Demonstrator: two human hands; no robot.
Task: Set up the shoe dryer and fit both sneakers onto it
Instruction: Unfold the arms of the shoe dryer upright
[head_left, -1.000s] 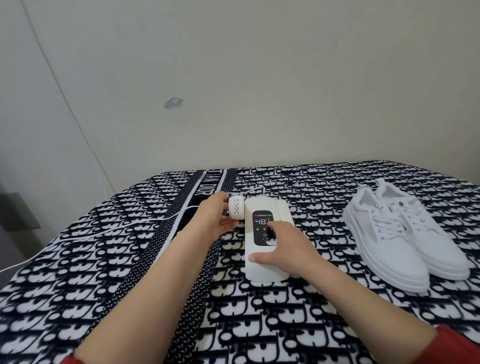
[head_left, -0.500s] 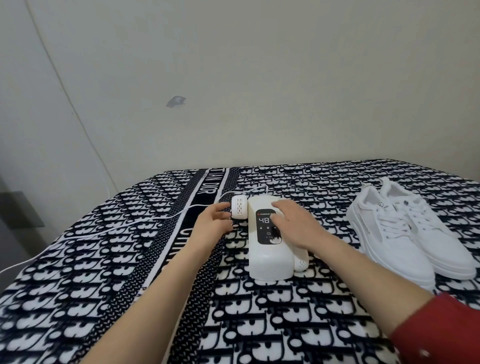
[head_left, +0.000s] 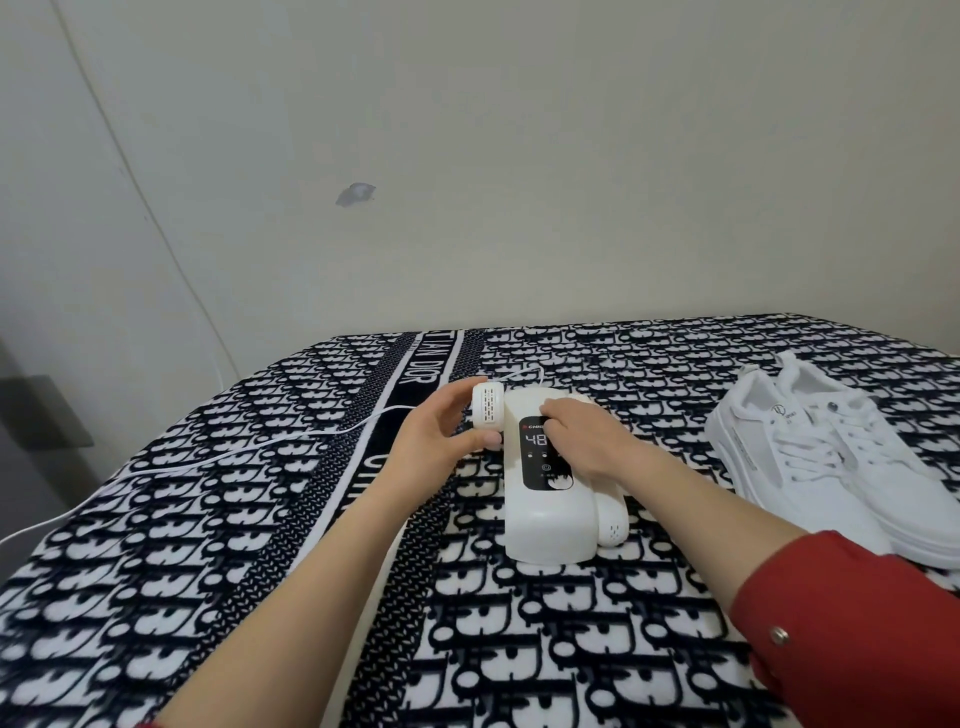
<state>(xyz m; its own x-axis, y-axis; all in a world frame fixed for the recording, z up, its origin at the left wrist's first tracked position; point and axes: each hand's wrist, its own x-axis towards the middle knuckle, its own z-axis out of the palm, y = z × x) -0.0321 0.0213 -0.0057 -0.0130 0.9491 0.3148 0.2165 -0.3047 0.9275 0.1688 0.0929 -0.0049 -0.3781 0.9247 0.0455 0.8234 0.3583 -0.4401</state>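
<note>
Two hands work the dryer (head_left: 545, 512), which lies lengthwise toward the wall: the left hand (head_left: 441, 439) pinches its left nozzle (head_left: 488, 410), while the right hand (head_left: 584, 441) lies curled over the panel. Both sneakers (head_left: 852, 457) wait well off to the right on the bed (head_left: 208, 571), nearer the right hand.

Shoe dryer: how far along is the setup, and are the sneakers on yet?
Done: the shoe dryer is powered, its display lit. In hand: the left hand grips the left vented arm; the right hand lies over the panel. Left: both sneakers sit untouched on the blanket, neither fitted.
</note>
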